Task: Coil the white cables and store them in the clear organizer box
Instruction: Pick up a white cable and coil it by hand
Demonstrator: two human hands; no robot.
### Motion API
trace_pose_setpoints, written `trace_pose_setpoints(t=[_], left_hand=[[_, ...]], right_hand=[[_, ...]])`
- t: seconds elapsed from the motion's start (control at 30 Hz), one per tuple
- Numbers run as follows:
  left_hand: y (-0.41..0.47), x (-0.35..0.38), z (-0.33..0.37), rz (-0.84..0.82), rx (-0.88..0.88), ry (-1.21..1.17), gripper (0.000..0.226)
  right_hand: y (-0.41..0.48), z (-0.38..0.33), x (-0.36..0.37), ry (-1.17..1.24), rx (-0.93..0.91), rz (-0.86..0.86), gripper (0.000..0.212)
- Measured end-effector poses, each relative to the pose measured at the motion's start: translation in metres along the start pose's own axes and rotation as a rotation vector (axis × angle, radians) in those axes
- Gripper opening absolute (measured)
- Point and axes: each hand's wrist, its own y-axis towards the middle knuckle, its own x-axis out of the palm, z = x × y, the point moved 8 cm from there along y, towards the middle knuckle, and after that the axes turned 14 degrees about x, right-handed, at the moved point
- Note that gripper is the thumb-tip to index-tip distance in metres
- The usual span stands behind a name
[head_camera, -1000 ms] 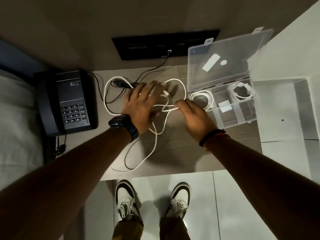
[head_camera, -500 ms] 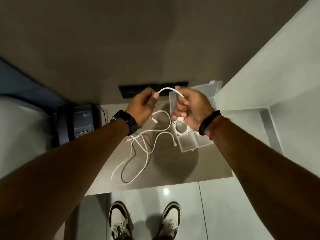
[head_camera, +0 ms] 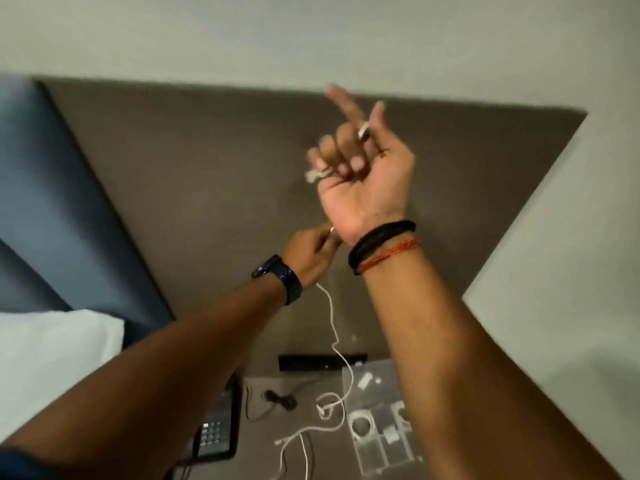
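My right hand is raised high, palm toward me, blurred, with one end of a white cable wound over its fingers. My left hand sits just below its wrist and pinches the same cable. From there the cable hangs down to the table and ends in loose loops. The clear organizer box lies open on the table at the lower right, partly hidden by my right forearm. A coiled white cable rests in one compartment.
A black desk phone stands at the table's left, with a black cable and plug beside it. A black socket panel is set in the brown wall panel. White bedding lies to the left.
Both hands lifted the white cable off the table. The right hand rose much higher and turned palm toward me; the left hand now holds the cable under it. The view tilted upward.
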Motion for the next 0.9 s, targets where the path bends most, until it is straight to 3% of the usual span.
trace_pose_setpoints(t=[0.07, 0.1, 0.17, 0.2, 0.27, 0.33, 0.4, 0.5, 0.57, 0.63, 0.7, 0.77, 0.83, 0.9], left_hand=[[0.018, -0.034, 0.036, 0.006, 0.07, 0.037, 0.037], [0.026, -0.052, 0.049, 0.018, 0.083, 0.037, 0.039], [0.035, -0.082, 0.069, 0.04, 0.126, 0.062, 0.043], [0.039, -0.096, 0.076, 0.051, 0.142, 0.097, 0.045], [0.047, -0.123, 0.094, 0.064, 0.169, 0.183, 0.048], [0.055, -0.142, 0.108, 0.064, 0.179, 0.302, 0.05], [0.063, -0.16, 0.12, 0.077, 0.171, 0.362, 0.055], [0.072, -0.182, 0.139, 0.168, 0.146, 0.325, 0.059], [0.075, -0.185, 0.15, 0.223, 0.139, 0.209, 0.059], [0.076, -0.181, 0.161, 0.27, 0.126, 0.083, 0.059], [0.077, -0.171, 0.167, 0.272, 0.126, 0.005, 0.057], [0.073, -0.163, 0.172, 0.225, 0.127, -0.007, 0.058], [0.069, -0.159, 0.175, 0.182, 0.139, 0.003, 0.061], [0.068, -0.164, 0.184, 0.193, 0.167, 0.023, 0.061]], right_hand=[[0.002, -0.04, -0.008, -0.1, -0.204, 0.254, 0.019], [-0.001, -0.061, -0.012, -0.231, -0.297, 0.436, 0.031], [-0.01, -0.098, -0.01, -0.77, -0.424, 0.77, 0.057], [-0.01, -0.104, -0.004, -1.102, -0.414, 0.856, 0.057], [-0.008, -0.085, 0.001, -1.737, -0.168, 0.807, 0.054], [-0.009, -0.062, -0.001, -2.013, 0.156, 0.619, 0.073], [-0.017, -0.045, 0.014, -1.818, 0.359, 0.405, 0.078], [-0.038, -0.019, 0.055, -1.026, 0.599, 0.033, 0.069], [-0.05, -0.023, 0.099, -0.621, 0.583, -0.202, 0.06], [-0.052, -0.048, 0.138, -0.412, 0.371, -0.278, 0.05], [-0.047, -0.089, 0.16, -0.241, 0.064, -0.224, 0.031], [-0.046, -0.136, 0.163, -0.187, -0.229, -0.038, 0.013], [-0.056, -0.177, 0.15, -0.459, -0.539, 0.353, 0.008], [-0.071, -0.199, 0.147, -0.963, -0.769, 0.722, 0.029]])
